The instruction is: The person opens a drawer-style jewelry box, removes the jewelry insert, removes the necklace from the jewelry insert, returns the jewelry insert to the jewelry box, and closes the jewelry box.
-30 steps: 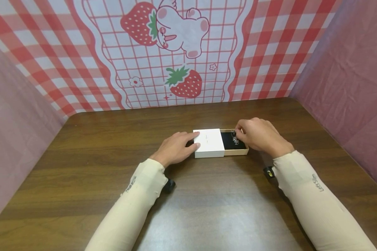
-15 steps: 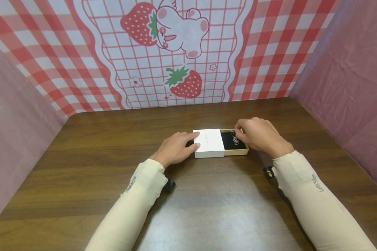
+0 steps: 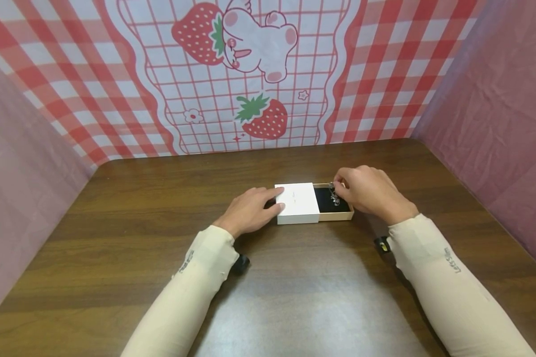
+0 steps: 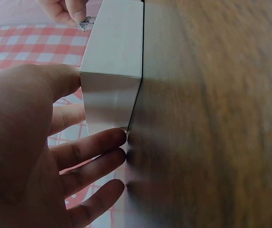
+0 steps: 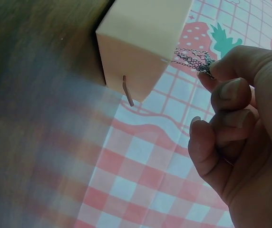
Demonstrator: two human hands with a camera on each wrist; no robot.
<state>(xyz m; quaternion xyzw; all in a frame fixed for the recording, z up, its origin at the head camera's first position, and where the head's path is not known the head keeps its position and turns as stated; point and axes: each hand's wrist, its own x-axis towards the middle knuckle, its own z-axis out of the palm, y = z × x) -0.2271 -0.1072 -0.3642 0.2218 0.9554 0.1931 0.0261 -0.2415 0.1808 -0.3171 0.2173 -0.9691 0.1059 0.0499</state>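
Observation:
A small box has a white sleeve [image 3: 297,201] and a beige drawer [image 3: 336,216] pulled partly out to the right, lined in black. My left hand [image 3: 250,210] lies at the sleeve's left end, thumb and index finger resting on its top; in the left wrist view the other fingers reach down beside it to the table, loosely extended. Thumb and index finger of my right hand [image 3: 368,193] pinch a thin silver chain [image 5: 193,59] over the drawer. In the head view the chain's lower part hangs against the black lining. Its pinched part is hidden by the fingertips.
The box stands on a brown wooden table [image 3: 268,277]. A red-and-white checked cloth [image 3: 379,74] with strawberries hangs behind it, and pinkish cloths [image 3: 496,99] flank the sides. A short ribbon tab [image 5: 128,91] sticks out of the drawer's end.
My right fingertips have risen slightly, and more of the chain shows between them and the lining. My left hand and the box have stayed in place.

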